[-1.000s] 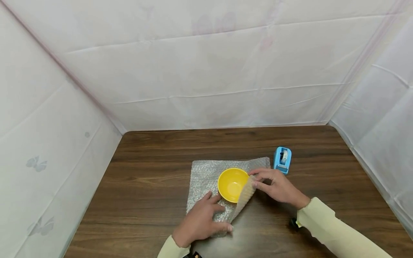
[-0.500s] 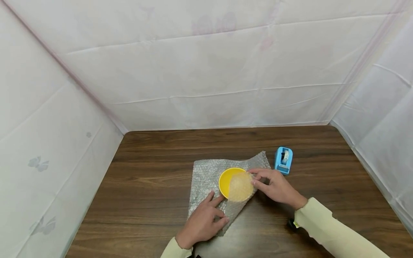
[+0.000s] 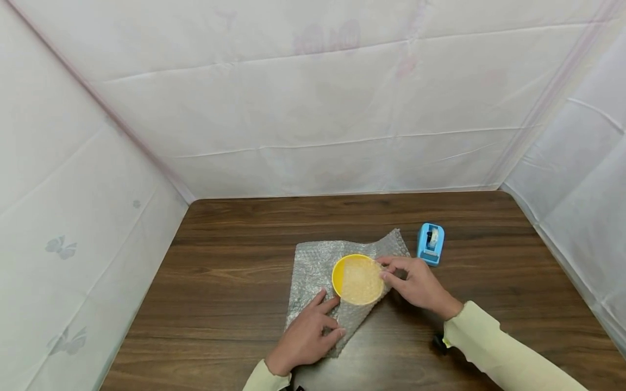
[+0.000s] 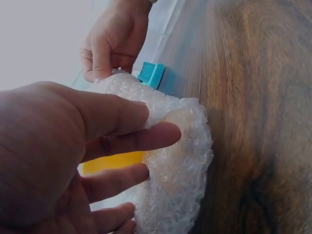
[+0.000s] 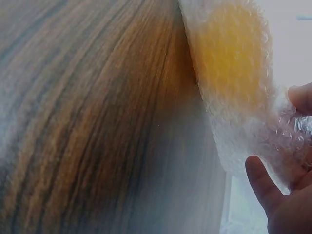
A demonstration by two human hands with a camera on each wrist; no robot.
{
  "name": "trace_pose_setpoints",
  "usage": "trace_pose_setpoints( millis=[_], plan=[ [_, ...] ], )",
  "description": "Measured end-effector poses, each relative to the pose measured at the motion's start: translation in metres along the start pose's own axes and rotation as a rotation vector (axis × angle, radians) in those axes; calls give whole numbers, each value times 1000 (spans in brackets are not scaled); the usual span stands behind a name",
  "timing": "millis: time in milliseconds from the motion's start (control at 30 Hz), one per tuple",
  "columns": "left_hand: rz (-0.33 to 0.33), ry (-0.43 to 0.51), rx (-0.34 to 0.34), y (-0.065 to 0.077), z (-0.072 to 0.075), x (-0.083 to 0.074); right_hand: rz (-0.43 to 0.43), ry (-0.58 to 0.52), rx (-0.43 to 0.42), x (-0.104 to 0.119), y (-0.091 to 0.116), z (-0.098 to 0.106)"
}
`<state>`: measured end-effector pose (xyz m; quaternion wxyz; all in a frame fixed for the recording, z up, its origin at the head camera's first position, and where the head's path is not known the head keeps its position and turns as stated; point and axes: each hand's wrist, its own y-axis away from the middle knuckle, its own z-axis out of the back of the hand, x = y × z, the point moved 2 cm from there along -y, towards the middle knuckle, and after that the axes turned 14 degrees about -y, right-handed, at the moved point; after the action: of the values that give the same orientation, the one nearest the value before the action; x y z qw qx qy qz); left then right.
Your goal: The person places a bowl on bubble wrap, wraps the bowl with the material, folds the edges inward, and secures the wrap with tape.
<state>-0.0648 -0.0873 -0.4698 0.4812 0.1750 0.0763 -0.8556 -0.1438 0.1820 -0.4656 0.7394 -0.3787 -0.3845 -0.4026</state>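
Beyond the yellow bowl point(image 3: 337, 278), to its right, I saw a blue tape dispenser point(image 3: 431, 244) on the wooden table point(image 3: 235, 260). The bowl sat on bubble wrap point(image 3: 310, 266), whose flap blocked most of my view into it. The right hand point(image 3: 420, 283) pinched that flap at the bowl's right; the left hand point(image 3: 307, 335), fingers spread, rested on the wrap at its near left. A second earlier, most of the bowl was uncovered.

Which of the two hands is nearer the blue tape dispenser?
The right hand, holding the bubble wrap below the dispenser in the head view; the left hand lies farther off.
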Motion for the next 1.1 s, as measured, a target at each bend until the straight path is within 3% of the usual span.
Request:
trace_pose_setpoints(
  millis=[200,333,400,467,600,867,1100],
  plan=[
    [11,-10,-20,-1,-1,2,-4,13,0,2,-1,-1],
    [5,49,-18,-1,5,6,1,34,5,1,0,-1],
    [41,103,-72,-3,13,10,7,42,6,1,1,-1],
    [106,157,-167,-8,22,13,11,54,6,2,0,-1],
    [211,216,-317,-25,39,9,20,66,5,4,-1,-1],
    [210,244,-270,-65,43,-7,9,86,-4,6,-3,-2],
    [223,321,-331,-75,32,-4,23,99,-18,7,-3,-4]
  ],
)
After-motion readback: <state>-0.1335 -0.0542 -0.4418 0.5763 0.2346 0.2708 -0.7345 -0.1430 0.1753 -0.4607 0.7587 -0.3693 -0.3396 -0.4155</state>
